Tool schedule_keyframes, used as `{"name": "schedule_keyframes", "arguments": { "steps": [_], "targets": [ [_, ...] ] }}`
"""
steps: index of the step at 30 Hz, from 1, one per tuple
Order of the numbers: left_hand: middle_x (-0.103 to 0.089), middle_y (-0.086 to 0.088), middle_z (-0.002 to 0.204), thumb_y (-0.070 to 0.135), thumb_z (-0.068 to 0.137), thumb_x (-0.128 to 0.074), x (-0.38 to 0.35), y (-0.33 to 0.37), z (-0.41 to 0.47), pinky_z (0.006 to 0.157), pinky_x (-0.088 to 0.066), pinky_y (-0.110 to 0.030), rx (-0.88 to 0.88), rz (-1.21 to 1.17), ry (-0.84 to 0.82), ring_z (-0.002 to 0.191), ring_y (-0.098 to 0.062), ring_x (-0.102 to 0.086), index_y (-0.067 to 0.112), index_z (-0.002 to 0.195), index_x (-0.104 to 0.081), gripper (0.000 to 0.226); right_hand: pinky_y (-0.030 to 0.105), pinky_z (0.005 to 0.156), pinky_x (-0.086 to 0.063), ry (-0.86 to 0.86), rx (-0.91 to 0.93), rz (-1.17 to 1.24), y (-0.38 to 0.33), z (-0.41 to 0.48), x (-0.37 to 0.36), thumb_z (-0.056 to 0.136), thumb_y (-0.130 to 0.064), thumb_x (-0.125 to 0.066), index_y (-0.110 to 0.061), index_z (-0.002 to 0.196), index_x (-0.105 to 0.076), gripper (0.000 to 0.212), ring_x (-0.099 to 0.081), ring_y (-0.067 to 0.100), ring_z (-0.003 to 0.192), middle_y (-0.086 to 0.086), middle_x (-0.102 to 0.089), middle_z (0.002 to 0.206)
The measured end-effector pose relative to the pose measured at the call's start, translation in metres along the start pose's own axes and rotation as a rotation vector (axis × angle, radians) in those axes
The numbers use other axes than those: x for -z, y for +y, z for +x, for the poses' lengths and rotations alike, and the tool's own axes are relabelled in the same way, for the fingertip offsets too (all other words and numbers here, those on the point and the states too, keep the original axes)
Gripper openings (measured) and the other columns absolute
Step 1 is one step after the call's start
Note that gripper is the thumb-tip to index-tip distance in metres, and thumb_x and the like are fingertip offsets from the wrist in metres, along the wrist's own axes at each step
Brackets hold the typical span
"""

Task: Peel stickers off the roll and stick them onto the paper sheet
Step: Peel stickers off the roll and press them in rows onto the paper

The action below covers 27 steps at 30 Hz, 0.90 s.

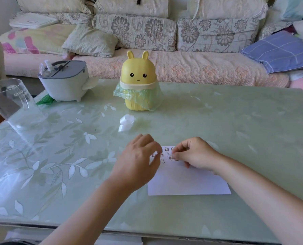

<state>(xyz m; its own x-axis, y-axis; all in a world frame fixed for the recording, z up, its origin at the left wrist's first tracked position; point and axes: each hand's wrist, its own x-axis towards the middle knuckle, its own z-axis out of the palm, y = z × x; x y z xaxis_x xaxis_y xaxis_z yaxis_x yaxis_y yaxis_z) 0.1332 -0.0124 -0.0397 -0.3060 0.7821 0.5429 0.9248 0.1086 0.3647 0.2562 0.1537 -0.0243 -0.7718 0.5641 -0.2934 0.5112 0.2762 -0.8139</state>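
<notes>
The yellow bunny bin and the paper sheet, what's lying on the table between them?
A white roll of sticker tape, seen in the head view.

A yellow bunny bin (138, 75) lined with a green bag (143, 96) is standing on the bench (235, 121), with a grey appliance (66, 82) and glass (11, 101) sitting left, a sofa (182, 68) behind.

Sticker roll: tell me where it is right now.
In the head view the white sticker roll lies loosely unrolled on the green table, just in front of the yellow bunny bin and beyond the left hand and paper sheet.
</notes>
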Motion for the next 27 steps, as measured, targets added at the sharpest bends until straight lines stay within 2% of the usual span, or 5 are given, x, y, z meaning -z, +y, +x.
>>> {"name": "schedule_keyframes", "arguments": {
  "steps": [3, 6, 11, 16, 27],
  "targets": [
    [-0.06, 0.006, 0.088, 0.017, 0.085, -0.061, -0.011, 0.008, -0.007, 0.064, -0.043, -0.022, -0.102, -0.038, -0.135, 0.079, -0.014, -0.056, 0.022, 0.092, -0.068, 0.012, 0.015, 0.045, -0.039, -0.006, -0.004, -0.043, 0.004, -0.001, 0.0, 0.085, -0.014, -0.073, -0.012, 0.079, -0.075, 0.007, -0.053, 0.011, 0.05, -0.005, -0.066, 0.065],
    [-0.062, 0.006, 0.092, 0.025, 0.087, -0.049, -0.023, 0.002, -0.015, 0.065, -0.051, -0.034, -0.133, 0.016, -0.249, 0.086, -0.017, -0.058, 0.023, 0.093, -0.069, 0.021, 0.017, 0.049, -0.042, 0.005, -0.001, -0.046, 0.005, 0.0, -0.001, 0.084, -0.016, -0.073, -0.013, 0.08, -0.076, 0.006, -0.052, 0.01, 0.052, -0.001, -0.067, 0.068],
    [-0.064, 0.007, 0.097, 0.031, 0.085, -0.057, -0.02, -0.018, -0.014, 0.061, -0.053, -0.036, 0.04, 0.131, -0.218, 0.092, -0.02, -0.059, 0.022, 0.095, -0.07, 0.018, 0.024, 0.055, -0.045, -0.001, 0.025, -0.097, 0.007, 0.005, -0.004, 0.083, -0.024, -0.075, -0.021, 0.077, -0.076, 0.007, -0.052, 0.009, 0.052, -0.001, -0.072, 0.072],
    [-0.067, 0.007, 0.111, 0.016, 0.084, -0.065, -0.016, -0.018, -0.016, 0.078, -0.055, -0.031, -0.002, 0.058, -0.243, 0.104, -0.017, -0.061, 0.022, 0.103, -0.072, 0.021, 0.019, 0.054, -0.043, 0.011, 0.055, -0.182, 0.006, 0.009, -0.009, 0.085, -0.025, -0.074, -0.023, 0.079, -0.076, 0.007, -0.055, 0.001, 0.052, -0.01, -0.071, 0.07],
    [-0.066, 0.005, 0.115, 0.014, 0.089, -0.057, -0.016, -0.018, -0.019, 0.085, -0.051, -0.029, 0.01, -0.001, -0.282, 0.109, -0.017, -0.058, 0.021, 0.106, -0.072, 0.024, 0.02, 0.053, -0.044, 0.042, 0.032, -0.261, 0.002, 0.011, -0.013, 0.083, -0.024, -0.068, -0.024, 0.074, -0.075, 0.011, -0.055, 0.007, 0.054, -0.011, -0.067, 0.062]
  ]
}}
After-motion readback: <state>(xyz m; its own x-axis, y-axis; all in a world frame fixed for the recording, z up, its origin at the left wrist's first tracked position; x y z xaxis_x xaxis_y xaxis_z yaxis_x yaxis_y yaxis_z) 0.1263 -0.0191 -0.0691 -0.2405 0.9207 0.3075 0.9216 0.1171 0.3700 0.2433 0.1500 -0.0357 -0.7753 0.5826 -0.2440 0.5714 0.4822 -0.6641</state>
